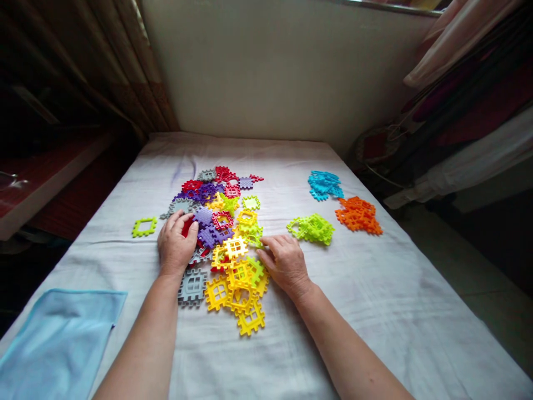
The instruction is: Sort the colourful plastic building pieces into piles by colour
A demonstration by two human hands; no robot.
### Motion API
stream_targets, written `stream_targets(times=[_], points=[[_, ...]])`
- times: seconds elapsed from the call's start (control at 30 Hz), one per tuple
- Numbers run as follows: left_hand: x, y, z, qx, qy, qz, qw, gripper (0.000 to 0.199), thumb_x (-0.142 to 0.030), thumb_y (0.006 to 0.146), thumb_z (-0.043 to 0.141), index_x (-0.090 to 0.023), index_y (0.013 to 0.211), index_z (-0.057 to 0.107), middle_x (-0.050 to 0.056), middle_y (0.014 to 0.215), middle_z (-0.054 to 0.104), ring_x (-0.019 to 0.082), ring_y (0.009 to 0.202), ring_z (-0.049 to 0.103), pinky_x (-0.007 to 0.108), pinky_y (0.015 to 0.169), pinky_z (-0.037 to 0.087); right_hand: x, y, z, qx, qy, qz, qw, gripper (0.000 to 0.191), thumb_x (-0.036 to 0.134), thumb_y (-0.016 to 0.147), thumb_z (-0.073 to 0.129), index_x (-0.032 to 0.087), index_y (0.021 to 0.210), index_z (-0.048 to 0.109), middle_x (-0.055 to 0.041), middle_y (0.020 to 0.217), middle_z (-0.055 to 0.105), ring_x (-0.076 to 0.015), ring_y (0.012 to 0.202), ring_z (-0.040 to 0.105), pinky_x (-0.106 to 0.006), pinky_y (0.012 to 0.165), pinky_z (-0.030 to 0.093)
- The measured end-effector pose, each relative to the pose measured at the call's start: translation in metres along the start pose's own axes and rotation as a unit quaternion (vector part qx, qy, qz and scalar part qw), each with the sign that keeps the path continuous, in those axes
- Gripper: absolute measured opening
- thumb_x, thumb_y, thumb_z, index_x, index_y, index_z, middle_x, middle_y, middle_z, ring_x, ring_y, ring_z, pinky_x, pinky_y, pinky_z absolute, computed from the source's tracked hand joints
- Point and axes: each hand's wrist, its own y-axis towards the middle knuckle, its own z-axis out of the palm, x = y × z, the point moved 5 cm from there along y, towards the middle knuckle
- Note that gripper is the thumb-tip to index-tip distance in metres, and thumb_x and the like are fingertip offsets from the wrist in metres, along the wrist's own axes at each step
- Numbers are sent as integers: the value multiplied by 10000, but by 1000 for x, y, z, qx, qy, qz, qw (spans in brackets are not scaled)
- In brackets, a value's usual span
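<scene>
Mixed pile of interlocking plastic tiles (241,272) lies mid-sheet, between my two hands. Left hand (177,244): fingers curled over a red tile (188,225); grip unclear. Right hand (287,264): half-closed, fingertips at a lime tile (255,239); I cannot tell whether it is pinched.

Risks, my judgement: notched edges may snag, so lifting one tile could drag neighbours along. Lime and yellow overlap and look alike, inviting a mis-pick. The blue stack (325,185) and orange stack (358,215) nearly touch; a nudge could mix them. Lime stack (314,229) sits near the right hand; a sleeveless forearm sweep might scatter it.

Surface: pale, wrinkled sheet (375,311). Room: dim; curtain (120,66) left, hanging clothes (470,111) right.
</scene>
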Motion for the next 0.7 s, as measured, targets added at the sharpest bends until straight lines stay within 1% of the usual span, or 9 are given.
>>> stream_targets(times=[0.1, 0.2, 0.5, 0.6, 0.7], points=[[2, 0, 1, 0, -1, 0, 1000, 364, -424, 871, 515, -222, 1110, 703, 99, 1337, 624, 275, 1230, 576, 439, 1122, 402, 1, 0, 2, -2, 2, -10, 1000, 93, 263, 912, 614, 246, 966, 689, -29, 919, 738, -199, 878, 635, -329, 772, 405], [3, 0, 1, 0, -3, 2, 1000, 350, -415, 871, 523, -232, 1109, 701, 94, 1335, 623, 270, 1231, 575, 439, 1123, 402, 1, 1, 0, -13, 9, -15, 1000, 77, 262, 924, 612, 243, 936, 685, -22, 880, 733, -190, 856, 639, -316, 769, 404], [2, -1, 1, 3, 2, 2, 1000, 364, -417, 878, 509, -223, 1127, 692, 102, 1341, 615, 273, 1246, 564, 432, 1124, 401, 4, 0, -15, -78, 44, -39, 995, 128, 241, 938, 567, 228, 914, 692, -36, 921, 739, -190, 866, 639, -318, 813, 437], [2, -1, 2, 3, 1, 3, 1000, 364, -421, 875, 511, -226, 1120, 695, 99, 1342, 619, 276, 1244, 567, 437, 1121, 404, -2, 0, -20, -105, 44, -27, 993, 158, 248, 946, 547, 231, 889, 694, -37, 910, 737, -187, 862, 640, -315, 824, 442], [2, -1, 1, -3, 3, 1, 1000, 362, -428, 873, 512, -231, 1114, 697, 90, 1341, 623, 269, 1245, 569, 427, 1123, 402, -16, 0, -28, -140, 30, -7, 990, 158, 241, 939, 557, 231, 857, 692, -36, 886, 733, -187, 857, 642, -310, 825, 437]])
